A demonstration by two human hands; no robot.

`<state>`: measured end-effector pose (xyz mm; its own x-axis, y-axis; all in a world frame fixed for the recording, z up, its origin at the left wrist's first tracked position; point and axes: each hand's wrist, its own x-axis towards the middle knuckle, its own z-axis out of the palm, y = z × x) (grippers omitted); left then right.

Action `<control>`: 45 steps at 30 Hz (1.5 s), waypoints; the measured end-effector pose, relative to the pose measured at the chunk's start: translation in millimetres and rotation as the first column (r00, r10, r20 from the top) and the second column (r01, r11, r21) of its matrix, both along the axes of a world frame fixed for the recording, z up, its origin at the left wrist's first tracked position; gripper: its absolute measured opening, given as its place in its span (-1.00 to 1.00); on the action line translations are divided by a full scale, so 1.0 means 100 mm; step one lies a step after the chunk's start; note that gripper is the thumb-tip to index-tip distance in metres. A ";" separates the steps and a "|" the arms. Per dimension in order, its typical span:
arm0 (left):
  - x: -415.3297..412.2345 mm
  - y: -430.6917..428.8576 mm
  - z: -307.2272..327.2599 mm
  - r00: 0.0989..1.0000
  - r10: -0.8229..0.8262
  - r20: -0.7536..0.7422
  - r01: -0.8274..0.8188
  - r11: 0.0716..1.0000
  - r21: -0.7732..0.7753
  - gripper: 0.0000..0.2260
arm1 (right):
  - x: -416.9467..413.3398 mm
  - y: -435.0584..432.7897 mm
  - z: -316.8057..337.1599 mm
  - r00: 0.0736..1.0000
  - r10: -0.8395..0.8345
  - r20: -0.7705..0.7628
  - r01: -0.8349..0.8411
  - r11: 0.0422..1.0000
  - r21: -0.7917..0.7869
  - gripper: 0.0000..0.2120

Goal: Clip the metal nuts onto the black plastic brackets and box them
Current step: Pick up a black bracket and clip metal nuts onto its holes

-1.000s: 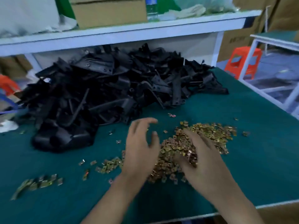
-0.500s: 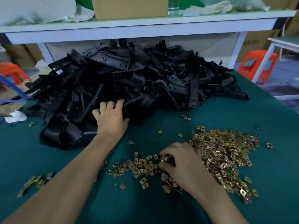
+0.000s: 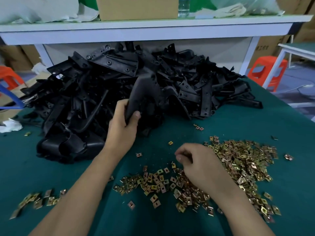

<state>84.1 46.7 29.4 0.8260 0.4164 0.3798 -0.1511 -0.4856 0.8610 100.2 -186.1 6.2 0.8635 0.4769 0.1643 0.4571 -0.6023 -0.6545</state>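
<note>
A big heap of black plastic brackets fills the back of the green table. My left hand grips one black bracket at its lower end and holds it tilted up at the heap's front edge. Gold-coloured metal nuts lie spread over the front right of the table. My right hand rests on them with its fingers curled; whether a nut sits between the fingertips is hidden.
A smaller cluster of nuts lies at the front left. A white shelf with a cardboard box and a bottle runs behind the heap. Orange stools stand to the right.
My left hand went from the nuts to the heap, closed on a bracket and lifted it. My right hand closed its fingers over the nuts.
</note>
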 end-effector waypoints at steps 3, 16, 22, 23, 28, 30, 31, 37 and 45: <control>-0.03 -0.16 0.01 0.945 -0.319 0.066 0.275 0.671 -0.689 -0.80 | 0.14 0.00 0.09 0.997 0.029 -0.072 -0.035 0.996 -0.081 -0.86; -0.06 -0.16 -0.29 0.878 -0.423 0.225 0.284 0.081 -0.955 -0.55 | 0.63 0.17 0.20 0.849 0.383 -0.364 -0.442 0.892 -0.090 -0.93; -0.06 -0.13 -0.31 0.840 -0.477 0.261 0.359 0.127 -0.925 -0.66 | 0.63 0.19 0.05 0.746 0.458 -0.484 -0.382 0.889 0.252 -0.91; -0.07 -0.12 -0.31 0.843 -0.478 0.249 0.353 0.140 -0.925 -0.65 | 0.63 0.18 0.03 0.729 0.467 -0.501 -0.374 0.884 0.281 -0.93; -0.07 -0.12 -0.33 0.823 -0.535 0.188 0.356 0.229 -0.906 -0.66 | 0.62 0.19 0.04 0.794 0.418 -0.441 -0.313 0.903 0.294 -0.95; -0.08 -0.14 -0.34 0.841 -0.523 0.137 0.314 0.266 -0.912 -0.51 | 0.62 0.21 0.04 0.826 0.405 -0.392 -0.284 0.900 0.331 -0.91; -0.08 -0.15 -0.34 0.854 -0.509 0.106 0.290 0.297 -0.910 -0.50 | 0.62 0.21 0.05 0.833 0.402 -0.381 -0.268 0.894 0.359 -0.89; -0.07 -0.13 -0.33 0.805 -0.576 0.143 0.406 0.358 -0.841 -0.83 | 0.58 0.26 0.06 0.823 0.401 -0.403 -0.127 0.821 0.557 -0.91; -0.07 -0.14 -0.34 0.732 -0.657 0.182 0.469 0.291 -0.834 -0.87 | 0.55 0.28 0.10 0.746 0.468 -0.474 0.036 0.682 0.731 -0.79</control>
